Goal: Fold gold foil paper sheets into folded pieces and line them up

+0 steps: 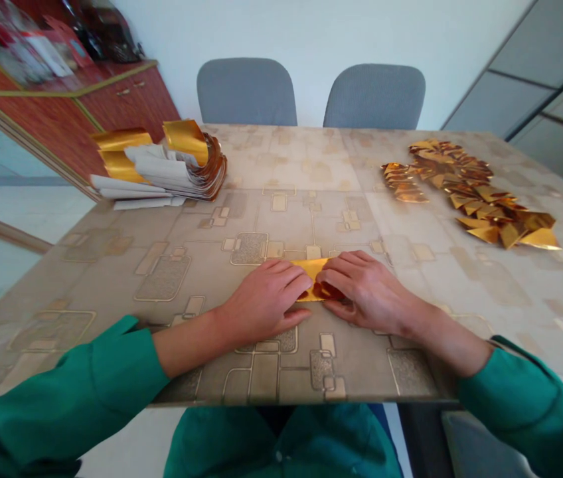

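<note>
At the centre of the frame, the person's right hand (366,289) pinches the right end of a gold foil sheet (311,267); the left hand (276,295) curls over its left end, whether pinching cannot be told; a foil paper stack (162,174) lies upper left; folded foil pieces (483,210), upper right

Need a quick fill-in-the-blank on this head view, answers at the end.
1. The left hand and right hand both touch foil paper coloured ____.
2. The stack of sheets lies on the person's ____ side.
3. The grey chairs behind the table number ____.
4. The person's sleeves are ____.

Missing words: gold; left; two; green.
</note>
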`<act>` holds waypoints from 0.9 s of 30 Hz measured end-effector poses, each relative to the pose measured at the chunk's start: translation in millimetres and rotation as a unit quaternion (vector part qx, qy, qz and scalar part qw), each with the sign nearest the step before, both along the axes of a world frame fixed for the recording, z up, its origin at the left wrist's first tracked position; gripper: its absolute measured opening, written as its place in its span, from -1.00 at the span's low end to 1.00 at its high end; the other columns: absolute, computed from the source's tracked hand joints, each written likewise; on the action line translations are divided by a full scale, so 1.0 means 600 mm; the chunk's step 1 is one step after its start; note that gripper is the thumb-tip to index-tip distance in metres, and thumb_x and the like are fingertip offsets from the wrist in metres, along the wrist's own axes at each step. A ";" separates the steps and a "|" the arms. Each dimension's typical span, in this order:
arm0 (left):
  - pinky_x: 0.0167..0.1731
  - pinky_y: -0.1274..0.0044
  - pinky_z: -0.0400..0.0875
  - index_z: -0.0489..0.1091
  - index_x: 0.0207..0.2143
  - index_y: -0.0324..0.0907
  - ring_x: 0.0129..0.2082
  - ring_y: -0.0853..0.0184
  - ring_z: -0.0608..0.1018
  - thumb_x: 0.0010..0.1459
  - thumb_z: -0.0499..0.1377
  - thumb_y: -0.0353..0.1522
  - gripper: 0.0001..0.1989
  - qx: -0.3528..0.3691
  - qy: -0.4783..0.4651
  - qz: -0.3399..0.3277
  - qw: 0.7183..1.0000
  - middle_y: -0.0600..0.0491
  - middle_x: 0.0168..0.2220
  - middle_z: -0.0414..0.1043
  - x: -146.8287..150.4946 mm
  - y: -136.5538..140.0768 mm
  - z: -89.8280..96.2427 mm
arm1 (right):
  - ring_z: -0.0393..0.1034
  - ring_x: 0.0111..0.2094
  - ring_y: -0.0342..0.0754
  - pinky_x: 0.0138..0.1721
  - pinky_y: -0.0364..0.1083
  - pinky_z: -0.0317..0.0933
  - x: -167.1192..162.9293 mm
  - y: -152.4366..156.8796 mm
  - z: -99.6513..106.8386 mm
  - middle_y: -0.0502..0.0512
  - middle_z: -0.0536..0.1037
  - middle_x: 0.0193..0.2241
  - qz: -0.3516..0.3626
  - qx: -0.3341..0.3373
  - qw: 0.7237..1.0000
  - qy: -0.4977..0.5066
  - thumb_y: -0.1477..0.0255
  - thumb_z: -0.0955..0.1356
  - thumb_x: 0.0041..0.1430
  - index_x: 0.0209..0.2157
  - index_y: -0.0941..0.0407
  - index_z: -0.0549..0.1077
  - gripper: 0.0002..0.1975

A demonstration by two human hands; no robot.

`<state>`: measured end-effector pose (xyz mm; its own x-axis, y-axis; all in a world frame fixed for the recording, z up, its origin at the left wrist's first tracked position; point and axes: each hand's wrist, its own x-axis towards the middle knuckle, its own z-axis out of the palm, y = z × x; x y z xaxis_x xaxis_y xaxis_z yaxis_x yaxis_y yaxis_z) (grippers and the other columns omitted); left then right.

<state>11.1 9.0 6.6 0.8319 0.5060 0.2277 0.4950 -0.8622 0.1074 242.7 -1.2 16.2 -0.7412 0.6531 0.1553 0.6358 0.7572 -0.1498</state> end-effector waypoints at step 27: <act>-0.31 0.43 0.44 0.45 -0.36 -0.20 -0.33 0.26 0.53 0.34 0.08 -0.44 -0.79 0.121 -0.021 0.006 0.992 0.03 -0.32 0.53 -0.007 -0.006 -0.022 | 0.41 -0.29 -0.07 -0.15 -0.04 0.16 0.002 -0.001 -0.010 0.06 0.59 -0.35 0.025 0.119 0.993 -0.003 0.48 0.26 0.36 -0.41 0.11 0.46 -0.75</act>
